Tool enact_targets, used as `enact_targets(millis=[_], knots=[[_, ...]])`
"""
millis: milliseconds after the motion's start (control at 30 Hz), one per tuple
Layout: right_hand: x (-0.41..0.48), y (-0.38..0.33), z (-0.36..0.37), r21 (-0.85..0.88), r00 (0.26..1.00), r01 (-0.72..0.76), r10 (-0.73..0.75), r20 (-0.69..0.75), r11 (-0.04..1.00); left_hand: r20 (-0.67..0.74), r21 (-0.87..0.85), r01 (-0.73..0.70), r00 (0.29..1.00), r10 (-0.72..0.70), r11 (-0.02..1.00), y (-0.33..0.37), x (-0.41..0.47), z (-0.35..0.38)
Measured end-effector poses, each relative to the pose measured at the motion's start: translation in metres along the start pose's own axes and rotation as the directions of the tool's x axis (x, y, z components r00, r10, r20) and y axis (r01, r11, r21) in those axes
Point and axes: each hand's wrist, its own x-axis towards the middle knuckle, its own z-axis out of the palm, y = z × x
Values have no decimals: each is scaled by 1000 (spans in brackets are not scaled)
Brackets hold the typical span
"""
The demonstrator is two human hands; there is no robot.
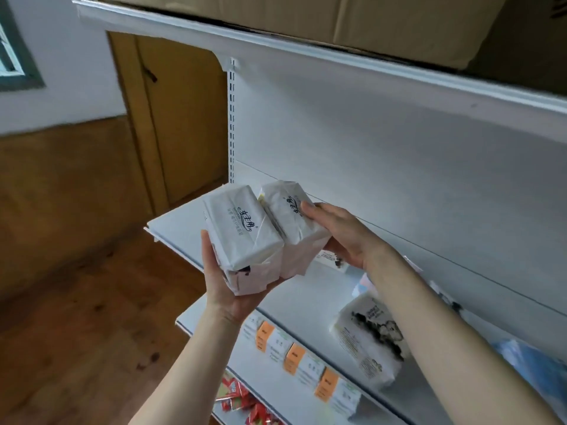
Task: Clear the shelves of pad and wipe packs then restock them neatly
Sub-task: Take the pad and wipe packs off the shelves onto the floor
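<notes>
Here, left hand [228, 289] and right hand [340, 234] fingers clasp white packs [242, 231] above the shelf [181, 223] edge.

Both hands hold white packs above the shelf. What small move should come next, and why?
Probably lower both onto the bare left end of the shelf, side by side. The left hand cradles the left pack, the right hand grips the right pack, and both hover just above it.
</notes>
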Motion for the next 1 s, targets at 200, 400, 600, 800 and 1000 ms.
enact_targets(millis=[200, 400, 600, 800, 1000], knots=[[-11, 0, 52, -67, 964, 2, 16, 265, 998, -121, 171, -232, 959, 255, 957, 13, -74, 10], [-53, 8, 174, -124, 803, 3, 71, 591, 992, -196, 274, -513, 799, 569, 814, 43, -212, -5], [-162, 68, 303, -248, 597, -16, 208, 775, 969, -303, 332, -672, 589, 749, 662, 20, -399, -8], [-321, 176, 386, -413, 480, -88, 402, 780, 906, -559, 368, -693, 368, 743, 620, -56, -588, -32], [-437, 325, 402, -576, 294, -313, 654, 698, 755, -837, 247, -669, 217, 502, 701, -159, -719, -90]])
